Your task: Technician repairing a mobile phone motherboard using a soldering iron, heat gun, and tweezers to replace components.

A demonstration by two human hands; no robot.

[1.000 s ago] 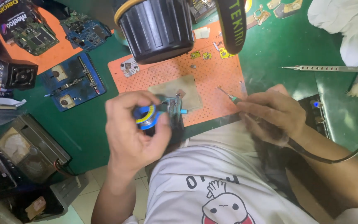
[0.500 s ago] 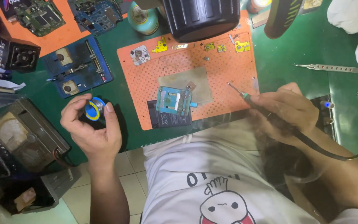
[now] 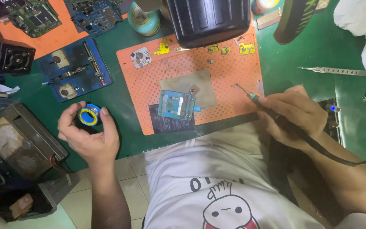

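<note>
My left hand (image 3: 90, 138) grips a small round black spool with a blue and yellow face (image 3: 89, 115), held just above the green bench near its front edge. My right hand (image 3: 295, 112) holds a soldering iron (image 3: 250, 96) like a pen, its thin tip resting over the right side of the orange perforated mat (image 3: 191, 72); its black cable runs off to the right. On the mat a small circuit board sits clamped in a light blue holder (image 3: 176, 105), lying between my two hands.
A large black microscope head (image 3: 208, 19) hangs over the mat's far edge. A blue board fixture (image 3: 73, 70) and loose circuit boards (image 3: 34, 17) lie at the left. An old meter (image 3: 18, 142) stands at the front left. Tweezers (image 3: 339, 71) lie at the right.
My left hand has carried the spool from over the blue holder leftward and down to the bench's front left. The right hand with the iron has stayed put; the view has tilted slightly.
</note>
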